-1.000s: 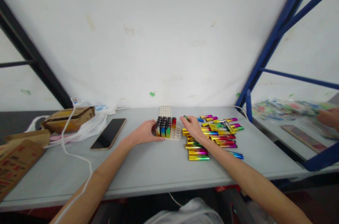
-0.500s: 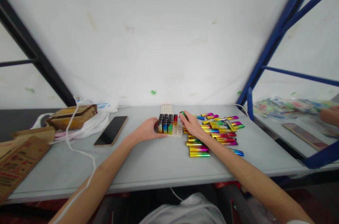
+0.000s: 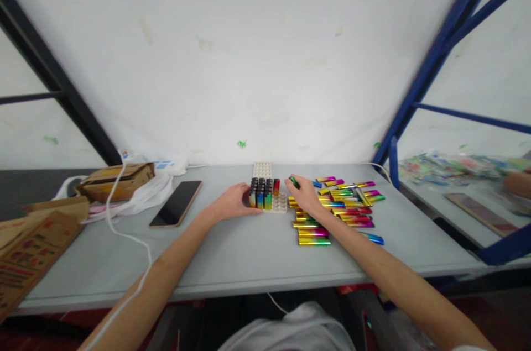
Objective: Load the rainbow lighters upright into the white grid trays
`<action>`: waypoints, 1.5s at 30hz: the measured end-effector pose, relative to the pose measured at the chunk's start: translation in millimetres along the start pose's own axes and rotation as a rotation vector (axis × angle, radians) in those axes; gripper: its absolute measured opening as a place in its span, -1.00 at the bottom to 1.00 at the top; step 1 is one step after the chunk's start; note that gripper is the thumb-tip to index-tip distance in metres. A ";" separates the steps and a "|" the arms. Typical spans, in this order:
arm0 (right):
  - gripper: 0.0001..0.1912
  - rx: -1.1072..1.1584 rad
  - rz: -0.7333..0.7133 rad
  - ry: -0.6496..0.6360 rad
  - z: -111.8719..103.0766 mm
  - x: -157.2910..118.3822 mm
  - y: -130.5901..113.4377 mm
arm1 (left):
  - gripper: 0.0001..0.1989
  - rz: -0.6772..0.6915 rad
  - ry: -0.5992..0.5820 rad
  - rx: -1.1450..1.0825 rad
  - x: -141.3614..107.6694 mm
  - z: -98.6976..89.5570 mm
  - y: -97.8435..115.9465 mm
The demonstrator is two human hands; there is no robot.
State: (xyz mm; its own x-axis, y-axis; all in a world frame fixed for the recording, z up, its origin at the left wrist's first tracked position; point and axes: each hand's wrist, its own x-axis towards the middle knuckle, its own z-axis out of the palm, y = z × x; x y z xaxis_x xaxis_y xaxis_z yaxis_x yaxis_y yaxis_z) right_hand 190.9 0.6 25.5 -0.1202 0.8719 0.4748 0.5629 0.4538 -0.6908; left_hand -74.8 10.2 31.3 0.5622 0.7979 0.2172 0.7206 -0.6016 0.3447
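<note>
The right hand (image 3: 306, 196) has drawn slightly away from the white tray (image 3: 282, 208) over the last half second; its fingers are closed on a green-ended lighter (image 3: 294, 182), mostly hidden by the hand, which tilts more than it did then. The filling of the tray looks unchanged, and the left hand (image 3: 230, 203) stays in place, thumb along the tray's front, fingers curved round its left end; whether it grips firmly, I cannot tell.

In the tray, upright lighters (image 3: 260, 194) with black tops pack the left part in rows, their bodies shading from silver to blue and green. One red lighter (image 3: 276, 187) stands at the back, just to their right; round sockets show bare in front of it. Behind, near the wall, lies a second white tray (image 3: 263, 169), its sockets bare too. Loose metallic lighters (image 3: 314, 233) lie on the grey tabletop (image 3: 232, 262) right of the first tray, under and around the right forearm.
</note>
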 end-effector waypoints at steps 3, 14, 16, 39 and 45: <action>-0.60 -0.026 -0.047 -0.055 -1.2 -0.7 -0.1 | -0.35 -0.016 -0.007 -0.029 0.6 -0.4 -0.9; -0.57 -0.259 -0.210 -0.197 -10.9 0.0 -4.9 | -0.35 -0.065 -0.009 -0.102 1.5 2.6 -11.0; -0.59 -0.286 -0.224 -0.195 -10.7 0.2 -3.4 | -0.36 -0.071 -0.011 -0.104 1.4 2.2 -10.6; -0.51 -0.521 -0.124 -0.330 -23.9 8.5 -3.8 | -0.38 -0.061 0.018 -0.046 1.9 0.5 -7.5; -0.61 -0.377 -0.221 -0.322 -23.1 9.4 -1.4 | -0.36 -0.039 0.013 -0.022 2.7 0.8 -8.7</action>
State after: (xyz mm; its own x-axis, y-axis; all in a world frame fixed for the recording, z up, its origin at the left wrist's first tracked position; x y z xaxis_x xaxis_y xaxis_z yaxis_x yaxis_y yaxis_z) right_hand 207.8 3.9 43.5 -0.4803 0.8021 0.3549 0.7428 0.5872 -0.3216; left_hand -79.2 17.6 28.1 0.5286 0.8213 0.2145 0.7326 -0.5690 0.3735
